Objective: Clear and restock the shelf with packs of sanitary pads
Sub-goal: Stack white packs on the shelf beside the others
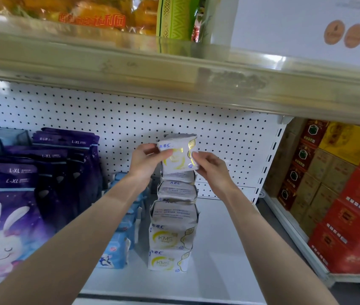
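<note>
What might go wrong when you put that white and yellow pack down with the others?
The white and yellow plastic pack is pinched only at its edges by the left hand and right hand, so it might slip onto the narrow line of matching white packs below. That line has bare white shelf on its right, so a bump might tip some over.

Bare shelf (220,243) right of white packs (172,238); blue packs (117,249) apparently crowd their left.
</note>
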The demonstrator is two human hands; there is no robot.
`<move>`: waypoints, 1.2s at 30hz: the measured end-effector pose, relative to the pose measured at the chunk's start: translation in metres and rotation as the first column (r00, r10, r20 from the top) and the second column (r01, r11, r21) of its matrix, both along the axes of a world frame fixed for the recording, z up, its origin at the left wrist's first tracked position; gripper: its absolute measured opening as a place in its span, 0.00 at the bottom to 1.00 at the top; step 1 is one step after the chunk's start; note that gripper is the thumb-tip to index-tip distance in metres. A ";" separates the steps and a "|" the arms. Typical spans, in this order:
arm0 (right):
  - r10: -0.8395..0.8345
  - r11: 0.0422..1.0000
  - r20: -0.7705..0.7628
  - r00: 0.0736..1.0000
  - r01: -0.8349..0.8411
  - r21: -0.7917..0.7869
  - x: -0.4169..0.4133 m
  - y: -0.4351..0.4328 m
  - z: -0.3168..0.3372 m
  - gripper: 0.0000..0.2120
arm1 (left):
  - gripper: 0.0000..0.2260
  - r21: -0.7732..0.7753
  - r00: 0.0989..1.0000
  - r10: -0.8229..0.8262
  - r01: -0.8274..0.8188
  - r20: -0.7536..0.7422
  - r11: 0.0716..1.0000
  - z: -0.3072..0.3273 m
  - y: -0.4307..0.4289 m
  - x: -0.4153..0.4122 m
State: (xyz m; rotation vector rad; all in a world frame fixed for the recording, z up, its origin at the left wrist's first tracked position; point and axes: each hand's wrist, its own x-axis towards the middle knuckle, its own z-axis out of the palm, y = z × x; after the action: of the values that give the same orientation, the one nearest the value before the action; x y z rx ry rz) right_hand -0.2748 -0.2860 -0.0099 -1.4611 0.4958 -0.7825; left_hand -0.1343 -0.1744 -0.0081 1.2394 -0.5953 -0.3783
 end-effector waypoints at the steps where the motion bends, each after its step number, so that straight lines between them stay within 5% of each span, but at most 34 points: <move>1: -0.012 1.000 -0.023 1.000 0.011 -0.019 0.000 -0.002 -0.002 0.04 | 0.13 -0.006 1.000 -0.007 0.007 0.030 1.000 -0.001 -0.002 0.000; 15: -0.019 0.997 -0.083 0.996 0.014 -0.071 0.001 -0.016 -0.019 0.09 | 0.17 0.069 0.984 -0.171 0.167 0.046 0.983 -0.021 -0.009 0.012; 22: -0.035 0.997 -0.076 0.996 0.030 -0.067 0.003 -0.020 -0.022 0.12 | 0.11 0.058 0.990 -0.142 0.141 0.004 0.988 -0.025 -0.013 0.009; 36: -0.049 0.998 -0.102 0.994 0.045 -0.045 0.005 -0.023 -0.028 0.19 | 0.18 0.126 0.990 -0.139 0.136 0.017 0.983 -0.023 -0.007 0.002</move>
State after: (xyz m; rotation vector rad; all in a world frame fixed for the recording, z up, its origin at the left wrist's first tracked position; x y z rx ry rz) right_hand -0.2700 -0.3091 -0.0375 -1.5396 0.5970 -0.7616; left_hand -0.1328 -0.1812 -0.0314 1.3280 -0.6903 -0.5225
